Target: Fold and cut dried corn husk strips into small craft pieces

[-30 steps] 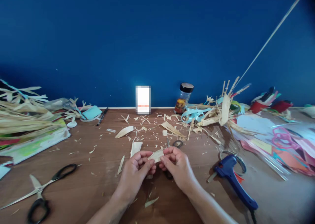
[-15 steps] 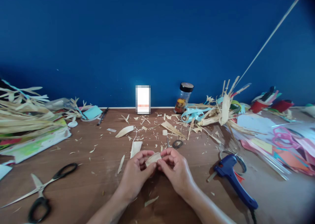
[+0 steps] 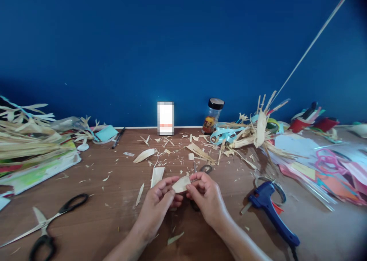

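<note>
Between my two hands is a small pale piece of dried corn husk [image 3: 181, 185], raised a little above the brown table. My left hand [image 3: 160, 200] pinches its left end between thumb and fingers. At the other end, my right hand [image 3: 205, 192] grips the upper right edge the same way. Small dark-handled scissors [image 3: 206, 169] lie just behind my right hand, which partly hides them. Beyond my left hand lies a wider husk strip [image 3: 157, 176], with a thin sliver [image 3: 139, 194] beside it.
Open large scissors [image 3: 43, 226] lie at left; a blue glue gun [image 3: 268, 203] rests at right. Husk scraps litter the table. A black-lidded jar [image 3: 212, 115] stands by the wall. Husk bundles [image 3: 25, 138] lie far left, papers [image 3: 304, 169] far right.
My hands have drawn slightly apart, and the husk piece between them now lies flatter and shows more of its face. The view has shifted slightly.
</note>
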Motion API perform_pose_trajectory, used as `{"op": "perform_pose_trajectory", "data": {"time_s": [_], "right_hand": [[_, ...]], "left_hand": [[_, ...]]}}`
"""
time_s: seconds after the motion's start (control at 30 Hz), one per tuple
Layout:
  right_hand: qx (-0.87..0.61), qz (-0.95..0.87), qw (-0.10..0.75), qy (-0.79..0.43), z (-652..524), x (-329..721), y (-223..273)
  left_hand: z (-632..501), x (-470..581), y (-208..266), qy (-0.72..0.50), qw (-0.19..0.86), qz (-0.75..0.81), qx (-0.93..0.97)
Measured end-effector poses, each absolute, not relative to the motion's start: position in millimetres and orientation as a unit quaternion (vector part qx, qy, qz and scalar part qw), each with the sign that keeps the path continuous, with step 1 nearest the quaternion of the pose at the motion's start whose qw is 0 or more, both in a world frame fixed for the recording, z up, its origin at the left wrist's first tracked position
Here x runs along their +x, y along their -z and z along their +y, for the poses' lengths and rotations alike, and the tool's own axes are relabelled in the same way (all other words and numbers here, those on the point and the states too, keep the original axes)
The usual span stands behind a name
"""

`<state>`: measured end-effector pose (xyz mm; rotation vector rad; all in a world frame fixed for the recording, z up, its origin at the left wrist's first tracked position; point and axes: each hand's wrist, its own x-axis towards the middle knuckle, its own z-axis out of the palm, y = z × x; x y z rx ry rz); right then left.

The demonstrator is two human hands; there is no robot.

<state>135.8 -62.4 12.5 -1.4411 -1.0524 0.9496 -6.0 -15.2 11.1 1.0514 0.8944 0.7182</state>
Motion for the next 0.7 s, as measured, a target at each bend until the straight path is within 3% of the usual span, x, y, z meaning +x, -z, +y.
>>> {"op": "perform_pose_trajectory", "data": {"time_s": [0.7], "right_hand": [[-0.579, -0.473, 0.518, -0.415, -62.4, 132.6, -15.2]], "left_hand": [[-13.4, -7.6, -10.3, -0.337, 0.644, 0.403, 0.556]]}}
